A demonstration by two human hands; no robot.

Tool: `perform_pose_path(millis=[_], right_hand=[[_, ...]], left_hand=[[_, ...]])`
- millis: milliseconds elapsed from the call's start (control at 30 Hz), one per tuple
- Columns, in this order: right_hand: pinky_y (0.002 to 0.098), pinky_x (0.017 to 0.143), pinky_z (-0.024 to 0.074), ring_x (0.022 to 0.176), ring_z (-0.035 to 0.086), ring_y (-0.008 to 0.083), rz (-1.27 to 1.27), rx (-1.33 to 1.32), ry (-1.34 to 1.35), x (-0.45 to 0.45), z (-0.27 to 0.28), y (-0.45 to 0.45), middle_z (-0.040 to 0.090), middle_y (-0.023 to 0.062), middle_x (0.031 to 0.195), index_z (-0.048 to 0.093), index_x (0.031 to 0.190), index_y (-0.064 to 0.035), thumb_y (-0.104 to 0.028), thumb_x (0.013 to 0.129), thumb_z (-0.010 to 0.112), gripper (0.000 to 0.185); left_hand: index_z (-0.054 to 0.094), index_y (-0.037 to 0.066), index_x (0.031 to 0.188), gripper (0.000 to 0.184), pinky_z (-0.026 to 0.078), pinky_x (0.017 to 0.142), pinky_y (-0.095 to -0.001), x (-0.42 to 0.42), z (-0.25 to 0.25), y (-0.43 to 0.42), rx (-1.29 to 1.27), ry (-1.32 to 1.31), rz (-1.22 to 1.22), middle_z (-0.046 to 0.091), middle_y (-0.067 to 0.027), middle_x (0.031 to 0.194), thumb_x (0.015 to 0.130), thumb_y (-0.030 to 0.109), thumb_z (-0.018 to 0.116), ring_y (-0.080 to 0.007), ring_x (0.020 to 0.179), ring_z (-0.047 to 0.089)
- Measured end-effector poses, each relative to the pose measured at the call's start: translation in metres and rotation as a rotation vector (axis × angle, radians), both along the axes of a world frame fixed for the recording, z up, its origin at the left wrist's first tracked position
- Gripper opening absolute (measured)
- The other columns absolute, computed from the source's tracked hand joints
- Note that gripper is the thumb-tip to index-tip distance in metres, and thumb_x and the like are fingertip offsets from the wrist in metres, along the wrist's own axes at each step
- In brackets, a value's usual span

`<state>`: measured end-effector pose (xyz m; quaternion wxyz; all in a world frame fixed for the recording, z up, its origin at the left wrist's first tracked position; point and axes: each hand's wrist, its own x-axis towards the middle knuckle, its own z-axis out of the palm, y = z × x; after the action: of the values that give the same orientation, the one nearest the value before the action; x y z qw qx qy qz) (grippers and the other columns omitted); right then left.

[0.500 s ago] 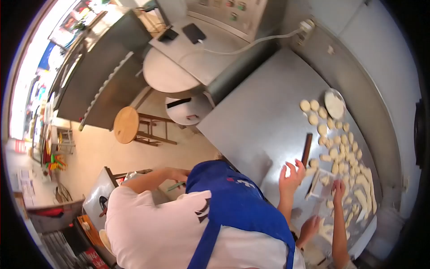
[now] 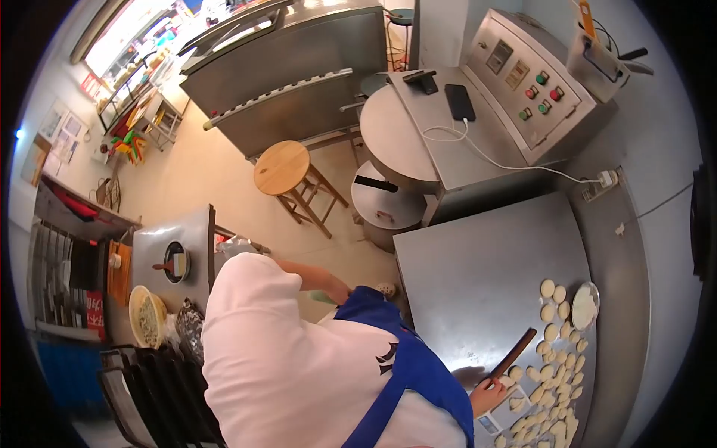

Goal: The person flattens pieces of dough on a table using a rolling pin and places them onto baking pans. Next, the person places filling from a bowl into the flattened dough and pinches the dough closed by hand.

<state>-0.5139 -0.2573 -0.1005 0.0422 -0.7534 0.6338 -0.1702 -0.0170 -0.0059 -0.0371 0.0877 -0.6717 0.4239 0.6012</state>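
My right hand [image 2: 489, 396] is low over the steel worktable [image 2: 478, 284], beside the near end of a dark wooden stick [image 2: 514, 352]. Its fingers look bent, but I cannot see whether they grip the stick. Close by is a small scale with a display [image 2: 488, 424] and a pale tray. Several small rounds of pale dough [image 2: 547, 290] and many smaller pieces cover the table's right side. My left hand [image 2: 340, 290] rests at the side of my blue apron [image 2: 433, 392], fingers mostly hidden.
A round metal dish [image 2: 595, 295] holds something white near the wall. Beyond the worktable stand a lidded metal drum [image 2: 382, 205] and a machine with buttons [image 2: 523, 97]. A wooden stool [image 2: 282, 168] is on the floor. Leftward, a side table bears a yellow bowl [image 2: 137, 317].
My view has turned and shifted, showing more of the room. My right hand, spread before, is now lower at the stick's end. Another person's hands near the dough have left the view.
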Motion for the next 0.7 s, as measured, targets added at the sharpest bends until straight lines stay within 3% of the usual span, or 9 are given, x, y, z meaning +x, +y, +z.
perform_pose_path(millis=[67,100,200,333,400,433,567,633,700], right_hand=[[0.0423,0.083,0.0508,0.103,0.057,0.0363,-0.087,0.126,0.056,0.012,-0.005,0.011,0.055,0.0195,0.113,0.061,0.112,0.0008,-0.015,0.084,0.067,0.032],[0.0426,0.084,0.0506,0.102,0.057,0.0367,-0.085,0.135,0.049,0.013,-0.008,0.014,0.055,0.0195,0.112,0.059,0.114,0.0009,-0.014,0.084,0.067,0.035],[0.0437,0.085,0.0503,0.1,0.057,0.0381,-0.053,0.145,0.036,0.004,-0.018,0.011,0.054,0.0206,0.112,0.055,0.119,0.001,-0.013,0.084,0.067,0.04],[0.0449,0.084,0.0506,0.099,0.06,0.0388,-0.131,0.172,0.023,0.004,-0.024,0.005,0.057,0.0214,0.111,0.052,0.122,0.0017,-0.013,0.084,0.067,0.043],[0.0466,0.081,0.0517,0.094,0.065,0.0387,-0.194,0.303,-0.07,0.003,-0.022,0.002,0.065,0.0216,0.107,0.052,0.122,0.0026,-0.016,0.085,0.066,0.043],[0.0477,0.08,0.0518,0.093,0.066,0.04,-0.073,0.193,-0.139,-0.004,-0.042,0.004,0.068,0.0218,0.104,0.054,0.117,0.0035,-0.022,0.086,0.066,0.042],[0.0482,0.08,0.0506,0.089,0.066,0.0384,-0.043,0.566,-0.378,0.037,-0.016,0.01,0.068,0.0228,0.094,0.063,0.101,0.0036,-0.031,0.085,0.065,0.038],[0.0474,0.077,0.0513,0.085,0.067,0.038,-0.052,0.488,-0.417,0.058,-0.022,0.03,0.068,0.0226,0.089,0.066,0.097,-0.0002,-0.035,0.086,0.061,0.037],[0.0448,0.076,0.0529,0.085,0.068,0.0373,0.042,0.654,-0.367,0.082,-0.001,0.038,0.069,0.0213,0.089,0.065,0.103,0.001,-0.034,0.083,0.065,0.04]], left_hand=[[0.046,0.012,0.143,0.068,0.043,0.101,-0.0436,-0.009,-0.016,-0.015,-0.026,0.199,-0.051,0.055,-0.0161,0.139,0.09,0.052,0.055,-0.0316,0.121,0.055],[0.047,0.01,0.141,0.068,0.045,0.1,-0.0444,-0.006,-0.073,0.004,-0.171,0.262,-0.054,0.054,-0.0164,0.14,0.089,0.053,0.055,-0.0335,0.119,0.056],[0.052,0.005,0.135,0.063,0.046,0.098,-0.046,-0.021,0.051,-0.021,0.297,0.048,0.266,0.06,-0.025,0.127,0.089,0.047,0.055,-0.0367,0.117,0.058],[0.06,0.005,0.126,0.055,0.05,0.092,-0.0446,-0.02,0.004,0.0,0.087,0.044,0.262,0.065,-0.0244,0.118,0.089,0.044,0.056,-0.036,0.111,0.062],[0.062,0.007,0.125,0.053,0.052,0.088,-0.0445,-0.017,0.007,-0.002,-0.239,0.119,0.02,0.068,-0.0226,0.113,0.088,0.045,0.057,-0.0359,0.11,0.063],[0.062,0.007,0.125,0.053,0.052,0.088,-0.0445,-0.015,0.007,-0.002,-0.229,0.138,-0.01,0.068,-0.0226,0.113,0.088,0.045,0.057,-0.0359,0.11,0.063],[0.073,0.007,0.106,0.035,0.051,0.089,-0.0451,-0.011,0.057,-0.044,0.074,-0.42,-0.395,0.07,-0.0191,0.104,0.087,0.034,0.062,-0.0331,0.104,0.065],[0.07,0.011,0.115,0.033,0.052,0.088,-0.046,-0.009,0.025,-0.053,-0.325,-0.688,-0.424,0.069,-0.0174,0.101,0.085,0.024,0.062,-0.0345,0.097,0.066],[0.066,0.013,0.121,0.038,0.05,0.091,-0.0461,-0.046,0.044,-0.098,-0.543,-0.513,-0.308,0.067,-0.0172,0.107,0.084,0.021,0.062,-0.0347,0.1,0.064]])
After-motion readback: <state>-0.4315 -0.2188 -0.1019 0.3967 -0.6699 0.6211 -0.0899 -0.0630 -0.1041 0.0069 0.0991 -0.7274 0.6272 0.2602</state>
